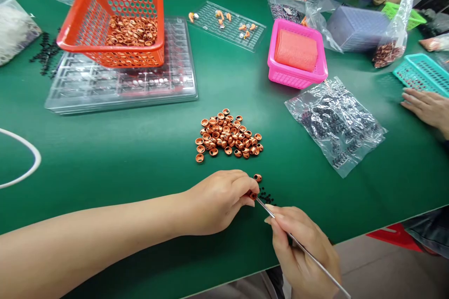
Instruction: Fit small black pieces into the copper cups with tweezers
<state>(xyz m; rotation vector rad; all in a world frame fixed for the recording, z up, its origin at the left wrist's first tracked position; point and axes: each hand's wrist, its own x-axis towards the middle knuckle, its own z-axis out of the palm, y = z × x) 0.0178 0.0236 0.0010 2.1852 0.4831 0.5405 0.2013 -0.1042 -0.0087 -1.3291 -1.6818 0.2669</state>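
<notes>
Between its thumb and fingers, my left hand [219, 201] pinches a small copper-coloured cup [252, 195]. My right hand [303, 247] grips a thin metal rod [312, 258] like a pen, and the rod's tip meets the cup. Another copper cup [257, 178] lies just above my left fingertips. Tiny black pieces [267, 196] are scattered beside the held cup, partly hidden by my hands. Farther up the green table [140, 149] is a pile of copper cups [228, 135].
An orange basket [110, 58] of copper parts stands on clear trays [154, 86]. A pink basket [294, 78] holds a red roll. To the right lie a plastic bag [338, 126] and another person's hand [426, 107]. A white loop [33, 154] is at left.
</notes>
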